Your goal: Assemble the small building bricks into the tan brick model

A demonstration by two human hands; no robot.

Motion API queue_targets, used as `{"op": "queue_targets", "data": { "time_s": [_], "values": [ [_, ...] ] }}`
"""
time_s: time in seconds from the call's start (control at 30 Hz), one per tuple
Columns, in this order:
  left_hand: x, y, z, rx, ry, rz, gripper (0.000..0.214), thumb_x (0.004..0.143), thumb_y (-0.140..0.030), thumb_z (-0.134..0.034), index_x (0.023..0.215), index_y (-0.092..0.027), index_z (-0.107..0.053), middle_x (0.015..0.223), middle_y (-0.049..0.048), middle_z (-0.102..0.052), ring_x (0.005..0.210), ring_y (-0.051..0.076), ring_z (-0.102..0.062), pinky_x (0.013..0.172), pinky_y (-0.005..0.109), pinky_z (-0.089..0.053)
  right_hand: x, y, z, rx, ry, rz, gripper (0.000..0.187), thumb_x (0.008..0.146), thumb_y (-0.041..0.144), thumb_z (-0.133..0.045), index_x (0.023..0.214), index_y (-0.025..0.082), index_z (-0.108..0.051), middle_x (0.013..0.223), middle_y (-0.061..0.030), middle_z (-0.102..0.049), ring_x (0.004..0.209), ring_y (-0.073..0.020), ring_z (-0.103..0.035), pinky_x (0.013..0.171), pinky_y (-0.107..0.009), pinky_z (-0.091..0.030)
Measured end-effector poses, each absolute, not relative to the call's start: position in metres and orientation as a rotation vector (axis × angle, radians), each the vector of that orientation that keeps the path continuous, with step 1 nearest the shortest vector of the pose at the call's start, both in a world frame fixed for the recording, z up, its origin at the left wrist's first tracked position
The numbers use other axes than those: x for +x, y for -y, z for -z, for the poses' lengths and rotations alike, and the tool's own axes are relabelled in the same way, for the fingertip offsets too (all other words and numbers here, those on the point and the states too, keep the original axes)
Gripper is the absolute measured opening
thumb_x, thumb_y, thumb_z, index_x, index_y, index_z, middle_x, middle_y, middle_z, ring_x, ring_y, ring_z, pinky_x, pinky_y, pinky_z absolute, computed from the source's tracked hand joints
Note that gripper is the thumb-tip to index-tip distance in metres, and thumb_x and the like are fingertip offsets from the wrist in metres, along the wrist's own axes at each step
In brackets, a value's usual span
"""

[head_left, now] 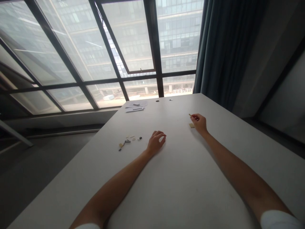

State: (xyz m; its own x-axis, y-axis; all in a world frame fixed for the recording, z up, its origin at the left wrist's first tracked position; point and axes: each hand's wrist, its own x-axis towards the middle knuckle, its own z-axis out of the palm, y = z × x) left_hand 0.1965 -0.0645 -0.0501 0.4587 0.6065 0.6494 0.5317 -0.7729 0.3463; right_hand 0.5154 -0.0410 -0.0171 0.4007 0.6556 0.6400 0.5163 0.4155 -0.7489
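On the white table [175, 178], my left hand [156, 143] rests with its fingers bent and apart, and I see nothing in it. To its left lies a group of small parts: a yellowish square piece [121, 145], a grey piece [127, 141], a dark piece [140, 138] and several pale pieces [132, 137]. Farther right, my right hand [200, 123] pinches a small yellowish piece [190, 114] between thumb and finger, just above the tabletop. Below those fingers a flat yellowish piece [192, 125] lies on the table, partly behind the hand.
White papers [135, 109] with small items on them lie at the far left corner. Two small dark round spots, one [157, 101] left of the other [170, 100], sit near the far edge. Beyond stand large windows [128, 38] and a dark blue curtain [221, 54].
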Motion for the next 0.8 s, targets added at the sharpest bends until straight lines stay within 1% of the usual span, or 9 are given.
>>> {"op": "queue_targets", "data": {
  "time_s": [0.13,0.33,0.57,0.8],
  "values": [
    [0.196,0.064,0.049,2.6,-1.02,-1.215,0.014,0.092,-0.018,-0.061,0.097,-0.023,-0.072,0.101,0.0046,-0.068,0.099,0.021,-0.059,0.092,0.038,-0.051,0.556,0.034,0.029,-1.347,1.099,-0.025,0.031,0.081,0.044,-0.062,0.086,0.014,-0.071,0.079,-0.0081,-0.07,0.068,-0.0195,-0.059,0.064,-0.032,-0.049],
    [0.195,0.065,0.048,2.587,-1.021,-1.205,0.015,0.092,-0.018,-0.06,0.097,-0.024,-0.072,0.101,0.0048,-0.068,0.1,0.022,-0.059,0.093,0.039,-0.051,0.597,0.031,0.053,-1.532,0.943,0.076,0.03,0.081,0.042,-0.061,0.085,0.014,-0.07,0.082,-0.0099,-0.07,0.067,-0.0203,-0.056,0.067,-0.034,-0.047],
    [0.195,0.066,0.048,2.594,-1.014,-1.211,0.015,0.092,-0.017,-0.06,0.097,-0.024,-0.072,0.1,0.0045,-0.068,0.099,0.021,-0.059,0.092,0.038,-0.051,0.604,0.032,0.066,-1.663,0.884,0.08,0.02,0.077,0.032,-0.061,0.084,0.015,-0.07,0.085,-0.0112,-0.07,0.069,-0.0214,-0.055,0.071,-0.034,-0.045],
    [0.195,0.064,0.049,2.599,-1.028,-1.201,0.015,0.091,-0.016,-0.06,0.096,-0.023,-0.072,0.1,0.0042,-0.068,0.099,0.021,-0.059,0.092,0.038,-0.051,0.604,0.033,0.068,-1.692,0.889,0.114,0.019,0.075,0.031,-0.062,0.082,0.015,-0.07,0.086,-0.0109,-0.068,0.07,-0.0211,-0.053,0.072,-0.035,-0.045]
  ]
}}
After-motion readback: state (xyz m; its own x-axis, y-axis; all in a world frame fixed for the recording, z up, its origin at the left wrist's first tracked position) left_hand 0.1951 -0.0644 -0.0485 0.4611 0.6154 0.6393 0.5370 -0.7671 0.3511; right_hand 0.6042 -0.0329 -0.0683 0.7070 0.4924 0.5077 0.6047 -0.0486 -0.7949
